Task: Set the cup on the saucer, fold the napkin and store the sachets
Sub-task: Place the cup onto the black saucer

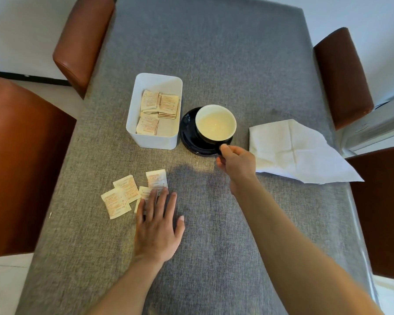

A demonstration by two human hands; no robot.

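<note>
Flat on the grey table (214, 64), nearest to where I'm standing, the left hand (156, 226) is lying with its fingers straight and spread, fingertips resting on the loose sachets (132, 193) scattered well to the near left of the cup. It is gripping nothing.

Going by size from there: the brown chairs (21, 169) are standing round the table's edges. The white napkin (298, 151) is lying unfolded and creased just right of the cup. The white box (154, 110) is sitting just left of the cup, with more sachets lying inside it. The black saucer (191, 137) is lying under the cup. The cup (215, 123), dark outside and pale inside, is sitting on it. The right hand (237, 161) is reaching to the cup's near side, thumb and fingers pinching its handle.
</note>
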